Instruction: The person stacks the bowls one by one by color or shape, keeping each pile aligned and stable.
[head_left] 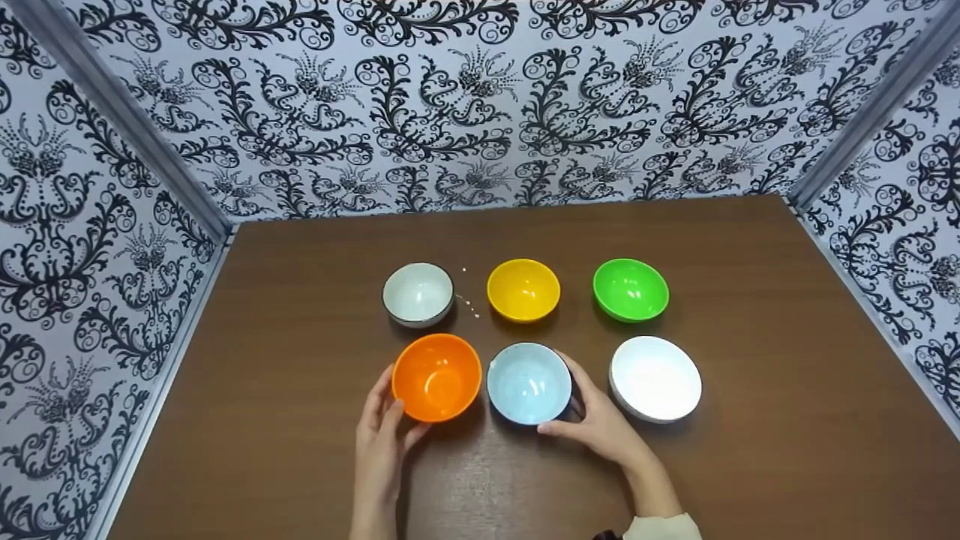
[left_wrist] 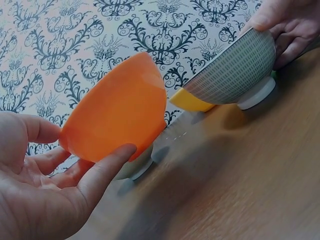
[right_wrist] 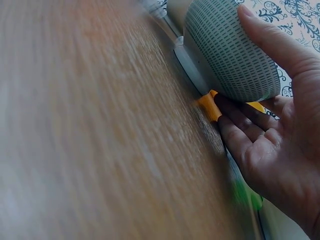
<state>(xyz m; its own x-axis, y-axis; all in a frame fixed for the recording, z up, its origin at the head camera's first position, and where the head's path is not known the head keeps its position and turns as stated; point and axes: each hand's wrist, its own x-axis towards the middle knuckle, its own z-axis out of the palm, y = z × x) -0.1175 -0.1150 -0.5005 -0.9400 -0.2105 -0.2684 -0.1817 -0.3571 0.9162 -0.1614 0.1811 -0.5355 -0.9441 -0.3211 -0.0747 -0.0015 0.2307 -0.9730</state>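
My left hand (head_left: 381,435) holds an orange bowl (head_left: 437,377), thumb on its near side and fingers around its left. In the left wrist view the orange bowl (left_wrist: 122,107) appears tilted and raised off the table. Just right of it, my right hand (head_left: 596,420) grips a bowl that is pale blue inside (head_left: 529,383), thumb at the rim and fingers around the right side. Its outside (right_wrist: 230,50) carries a green dashed pattern in the right wrist view. Whether its white foot (left_wrist: 257,94) touches the table I cannot tell.
A pale dark-rimmed bowl (head_left: 418,295), a yellow bowl (head_left: 523,290) and a green bowl (head_left: 631,290) form the back row. Beside my right hand stands a white bowl (head_left: 655,379). Small white specks (head_left: 468,303) lie on the brown table (head_left: 300,300); patterned walls (head_left: 480,112) enclose it.
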